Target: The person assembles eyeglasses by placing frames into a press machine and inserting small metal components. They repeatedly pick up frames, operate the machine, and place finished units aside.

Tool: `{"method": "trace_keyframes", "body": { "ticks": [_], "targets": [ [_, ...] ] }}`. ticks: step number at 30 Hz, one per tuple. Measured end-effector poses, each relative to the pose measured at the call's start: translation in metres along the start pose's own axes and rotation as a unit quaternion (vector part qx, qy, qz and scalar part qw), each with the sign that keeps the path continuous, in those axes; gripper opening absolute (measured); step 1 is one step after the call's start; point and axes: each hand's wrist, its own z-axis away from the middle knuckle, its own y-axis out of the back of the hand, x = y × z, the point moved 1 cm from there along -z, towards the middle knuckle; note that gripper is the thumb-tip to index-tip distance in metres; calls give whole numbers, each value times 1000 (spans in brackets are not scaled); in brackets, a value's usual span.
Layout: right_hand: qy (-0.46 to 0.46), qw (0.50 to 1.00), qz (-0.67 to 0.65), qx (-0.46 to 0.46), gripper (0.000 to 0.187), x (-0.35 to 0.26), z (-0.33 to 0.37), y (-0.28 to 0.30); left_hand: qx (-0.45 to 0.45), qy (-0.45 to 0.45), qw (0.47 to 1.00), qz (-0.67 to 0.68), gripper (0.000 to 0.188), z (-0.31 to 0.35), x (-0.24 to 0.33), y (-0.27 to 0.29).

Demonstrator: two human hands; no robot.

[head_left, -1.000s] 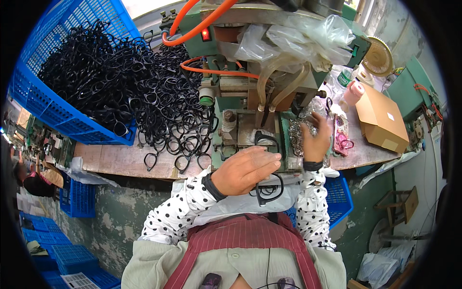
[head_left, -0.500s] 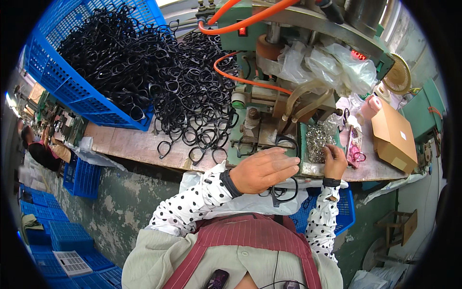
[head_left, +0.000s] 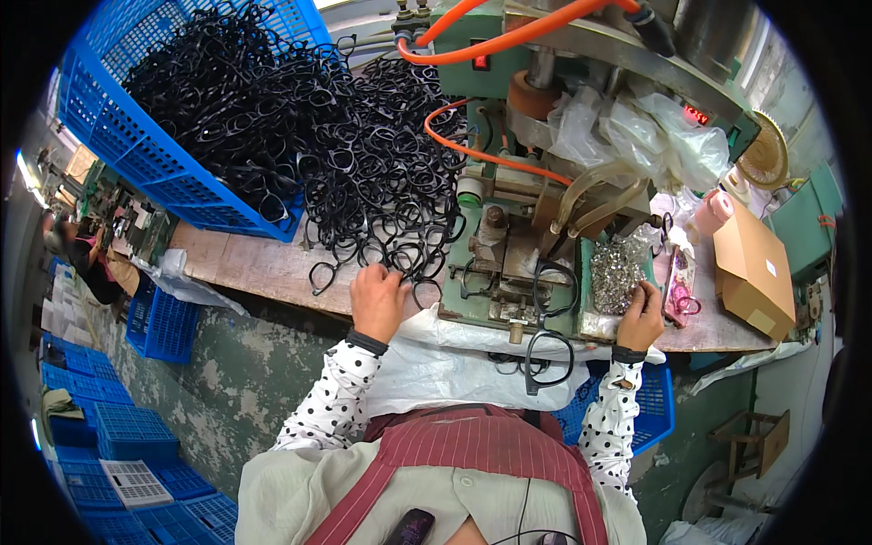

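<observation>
My left hand (head_left: 378,304) is at the near edge of a heap of black eyeglass frames (head_left: 363,159), its fingers closed on a frame there, though the fingertips are partly hidden. My right hand (head_left: 641,320) rests by a green tray of small shiny metal parts (head_left: 616,272), thumb and fingers drawn together; whatever is between them is too small to make out. Between the hands, a black eyeglass frame (head_left: 551,289) sits at the fixture of a green press (head_left: 490,245). It hangs over the bench edge, one lens ring above the white sheet.
A tilted blue crate (head_left: 136,145) spills frames onto the wooden bench (head_left: 218,263). Orange hoses (head_left: 509,45) and plastic bags (head_left: 627,127) hang about the press. A cardboard box (head_left: 749,268) stands at the right. Below the bench is another blue crate (head_left: 658,409).
My left hand has moved left from in front of the press to the frame heap, uncovering the frame at the fixture. My right hand stays by the metal parts. The view has shifted slightly.
</observation>
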Motion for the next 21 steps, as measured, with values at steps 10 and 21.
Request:
{"method": "trace_keyframes", "body": {
  "ticks": [10,21],
  "targets": [
    [-32,999,-34,-25,8,-5,-4,-2,144,7,982,126,12,-31,-6,15],
    [-61,911,-324,-247,18,-145,-18,19,161,38,975,149,21,-37,0,-47]
  ]
}}
